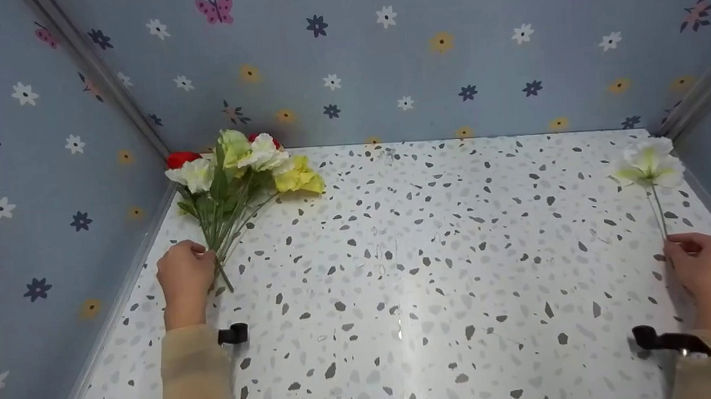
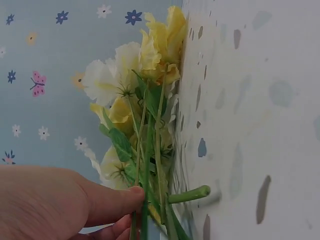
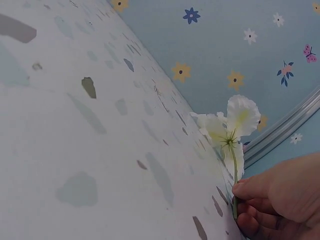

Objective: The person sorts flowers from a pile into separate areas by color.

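At the table's left side lies a bunch of artificial flowers (image 1: 224, 176) with white, yellow, pale green and red heads. My left hand (image 1: 187, 274) pinches its green stems (image 2: 150, 175) between thumb and fingers, low down near the cut ends. One thick stem end (image 2: 192, 194) sticks out sideways in the left wrist view. Far to the right, my right hand (image 1: 708, 267) pinches the thin stem of a single white flower (image 1: 646, 166). In the right wrist view, that flower's head (image 3: 232, 125) points away from the hand, close to the back wall.
A white speckled tabletop (image 1: 396, 252) stretches between the hands. Blue panels (image 1: 353, 58) printed with flowers and butterflies enclose it at the back and both sides, with grey metal strips (image 1: 101, 73) at the corners. Black camera mounts (image 1: 666, 339) sit on both wrists.
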The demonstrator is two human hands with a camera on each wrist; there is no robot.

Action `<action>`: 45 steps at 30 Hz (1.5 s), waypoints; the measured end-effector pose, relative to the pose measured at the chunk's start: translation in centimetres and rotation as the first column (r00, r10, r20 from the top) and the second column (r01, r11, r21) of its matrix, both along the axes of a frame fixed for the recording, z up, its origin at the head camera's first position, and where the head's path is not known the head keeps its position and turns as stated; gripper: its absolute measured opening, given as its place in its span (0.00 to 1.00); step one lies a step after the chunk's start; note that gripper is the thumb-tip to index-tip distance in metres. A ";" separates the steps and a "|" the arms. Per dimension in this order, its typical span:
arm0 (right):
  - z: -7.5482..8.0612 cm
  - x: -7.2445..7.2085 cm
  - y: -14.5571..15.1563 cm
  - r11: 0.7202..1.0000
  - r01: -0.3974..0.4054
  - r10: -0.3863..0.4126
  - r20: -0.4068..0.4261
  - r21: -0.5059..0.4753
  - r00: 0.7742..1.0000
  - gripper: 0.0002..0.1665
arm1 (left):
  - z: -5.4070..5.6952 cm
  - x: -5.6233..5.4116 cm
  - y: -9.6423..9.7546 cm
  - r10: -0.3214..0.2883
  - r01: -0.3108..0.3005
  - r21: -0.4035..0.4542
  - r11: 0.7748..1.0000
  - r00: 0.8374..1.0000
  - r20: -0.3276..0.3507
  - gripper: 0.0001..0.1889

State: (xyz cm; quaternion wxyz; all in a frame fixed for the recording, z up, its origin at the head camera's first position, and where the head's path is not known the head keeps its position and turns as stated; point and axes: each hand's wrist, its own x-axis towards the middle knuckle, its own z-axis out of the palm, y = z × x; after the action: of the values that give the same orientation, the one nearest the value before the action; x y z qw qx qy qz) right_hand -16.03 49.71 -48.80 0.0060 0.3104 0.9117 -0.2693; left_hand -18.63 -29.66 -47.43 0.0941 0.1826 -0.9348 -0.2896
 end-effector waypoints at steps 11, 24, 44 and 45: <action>0.3 0.2 -0.1 1.000 -0.002 0.002 -0.009 -0.006 1.000 0.28 | 3.5 0.4 1.3 -0.059 0.053 0.176 0.983 0.998 0.029 0.11; 2.8 0.2 -1.5 0.999 -0.035 0.033 -0.062 -0.029 0.998 0.34 | 6.2 0.8 4.5 -0.088 0.043 0.480 0.876 0.994 0.072 0.15; 2.5 -2.3 -20.9 0.748 -0.540 0.355 -0.454 -0.387 0.817 0.22 | 1.9 0.4 19.1 -0.245 0.344 0.708 0.617 0.939 -0.242 0.04; 2.1 -2.1 -22.1 0.723 -0.557 0.359 -0.467 -0.408 0.808 0.22 | 1.4 0.5 20.0 -0.271 0.369 0.702 0.609 0.929 -0.253 0.04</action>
State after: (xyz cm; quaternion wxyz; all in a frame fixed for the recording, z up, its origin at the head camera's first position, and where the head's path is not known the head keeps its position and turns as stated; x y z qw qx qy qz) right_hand -18.14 27.61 -46.65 -0.0068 0.0030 0.8354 -0.5497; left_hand -18.08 -9.62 -46.04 0.0152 0.0166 -0.7466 -0.6648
